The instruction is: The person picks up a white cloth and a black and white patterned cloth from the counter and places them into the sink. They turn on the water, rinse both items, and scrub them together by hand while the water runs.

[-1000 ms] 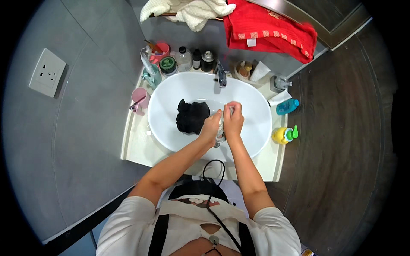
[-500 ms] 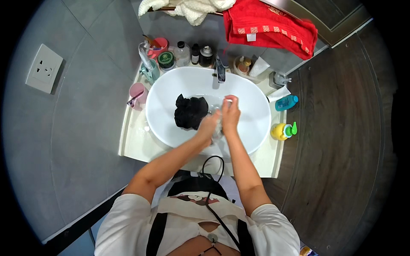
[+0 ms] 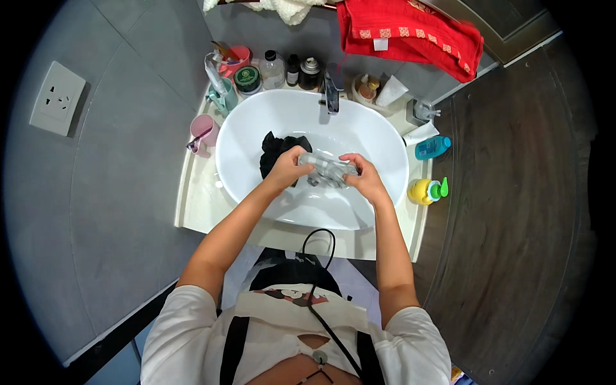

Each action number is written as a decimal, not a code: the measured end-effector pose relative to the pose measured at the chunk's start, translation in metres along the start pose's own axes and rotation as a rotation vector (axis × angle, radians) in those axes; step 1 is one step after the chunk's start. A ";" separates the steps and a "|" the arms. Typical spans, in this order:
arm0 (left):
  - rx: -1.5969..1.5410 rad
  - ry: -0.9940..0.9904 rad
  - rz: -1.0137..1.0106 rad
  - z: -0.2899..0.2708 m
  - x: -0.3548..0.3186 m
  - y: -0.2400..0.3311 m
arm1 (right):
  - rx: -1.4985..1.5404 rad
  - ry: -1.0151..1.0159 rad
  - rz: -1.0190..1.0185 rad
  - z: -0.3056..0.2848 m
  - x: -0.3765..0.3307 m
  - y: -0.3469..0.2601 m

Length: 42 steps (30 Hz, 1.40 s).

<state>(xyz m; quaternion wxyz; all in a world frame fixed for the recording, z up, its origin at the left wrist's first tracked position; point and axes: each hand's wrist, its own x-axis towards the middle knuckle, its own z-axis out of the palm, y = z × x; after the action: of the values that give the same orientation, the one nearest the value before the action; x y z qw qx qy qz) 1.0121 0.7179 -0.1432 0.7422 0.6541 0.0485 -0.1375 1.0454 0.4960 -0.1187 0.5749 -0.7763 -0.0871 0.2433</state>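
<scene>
Both hands' grips are clamped on 1 wet grey cloth point(image 3: 327, 170), left hand point(image 3: 290, 168) and right hand point(image 3: 360, 177) at opposite ends, above the white sink point(image 3: 256, 122) beside a black garment point(image 3: 277, 149). It looks soft, limp and slippery; the bunched ends seem the surest hold.

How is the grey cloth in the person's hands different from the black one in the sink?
The grey cloth is pale, stretched between the left hand and right hand above the basin. The black cloth is dark, bunched up, lying untouched in the white sink. Both are small fabric items.
</scene>
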 end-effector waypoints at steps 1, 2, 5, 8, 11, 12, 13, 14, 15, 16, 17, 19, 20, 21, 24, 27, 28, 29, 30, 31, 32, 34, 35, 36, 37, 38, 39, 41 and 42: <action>0.230 0.089 0.060 0.001 0.001 -0.009 | -0.048 0.122 0.009 0.000 -0.001 0.003; 0.460 0.178 0.121 0.003 0.002 -0.018 | -0.096 0.245 0.019 0.000 -0.002 0.005; 0.792 0.467 0.191 0.005 0.009 -0.025 | -0.414 0.563 -0.162 0.007 -0.009 -0.015; 0.339 0.541 -0.035 0.000 0.023 -0.035 | -0.524 0.504 -0.343 0.030 -0.026 -0.026; -0.486 0.282 -0.218 0.010 0.024 -0.009 | -0.535 0.207 -0.421 0.051 -0.045 -0.006; -0.608 0.215 -0.237 0.008 0.023 -0.011 | -0.473 0.087 -0.387 0.055 -0.052 -0.005; -0.728 0.147 -0.255 0.005 0.022 -0.013 | -0.410 -0.033 -0.352 0.058 -0.056 -0.005; -0.848 0.078 -0.272 0.002 0.021 -0.014 | -0.346 0.002 -0.300 0.056 -0.053 0.002; -0.919 0.035 -0.217 0.002 0.020 -0.013 | -0.284 0.040 -0.243 0.049 -0.049 0.013; -0.989 -0.008 -0.161 0.002 0.019 -0.011 | -0.223 0.078 -0.187 0.044 -0.045 0.019; -1.059 -0.051 -0.104 0.001 0.019 -0.011 | -0.088 0.156 -0.087 0.039 -0.038 0.022; -1.108 -0.102 -0.163 0.000 0.018 -0.013 | -0.172 0.235 -0.072 0.024 -0.021 0.030; -1.138 -0.130 -0.202 0.002 0.017 -0.013 | -0.011 0.272 -0.040 0.024 -0.012 0.033; -1.166 -0.157 -0.240 0.004 0.017 -0.012 | 0.152 0.308 -0.009 0.024 -0.002 0.036; -1.234 -0.197 -0.263 0.016 0.015 -0.006 | 0.716 0.162 0.259 0.026 0.016 0.050; -1.151 -0.154 -0.298 0.020 0.021 -0.016 | 1.109 -0.020 0.263 0.026 0.011 0.049; -1.076 -0.116 -0.311 0.016 0.028 -0.034 | 0.998 0.031 0.211 0.023 0.011 0.057; -1.002 -0.080 -0.324 0.011 0.033 -0.052 | 0.887 0.081 0.158 0.018 0.011 0.063; -0.776 -0.003 -0.303 0.013 0.034 -0.053 | 0.786 0.253 0.166 0.006 0.010 0.067; -0.449 -0.047 -0.255 0.008 0.035 -0.061 | 0.794 0.343 0.149 -0.004 0.007 0.052; -0.123 -0.089 -0.204 -0.001 0.035 -0.076 | 0.781 0.389 0.061 -0.014 0.006 0.058; 0.118 -0.136 -0.174 -0.012 0.036 -0.090 | 0.770 0.566 -0.041 -0.029 -0.002 0.037; 0.351 -0.098 -0.099 -0.012 0.034 -0.094 | 0.763 0.650 -0.091 -0.035 -0.006 0.026; 0.582 -0.064 -0.020 -0.008 0.030 -0.090 | 0.775 0.613 -0.100 -0.045 -0.011 0.021; 0.816 -0.024 0.064 -0.008 0.026 -0.087 | 0.790 0.572 -0.112 -0.054 -0.014 0.019; 0.826 -0.027 0.290 -0.010 0.027 -0.098 | 0.755 0.491 -0.052 -0.061 -0.013 0.025; 1.028 -0.020 0.350 -0.006 0.028 -0.095 | 0.656 0.469 0.005 -0.061 -0.010 0.026; 1.431 0.003 0.467 0.003 0.031 -0.089 | 0.459 0.422 0.120 -0.056 -0.002 0.027; 1.499 0.000 0.484 -0.002 0.034 -0.093 | 0.392 0.366 0.144 -0.050 0.004 0.024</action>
<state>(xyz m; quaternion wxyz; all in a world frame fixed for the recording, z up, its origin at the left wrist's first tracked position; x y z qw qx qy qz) 1.0202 0.7051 -0.2415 0.1123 0.9726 -0.2012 0.0319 1.0695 0.4478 -0.1309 0.7015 -0.6856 0.1224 0.1514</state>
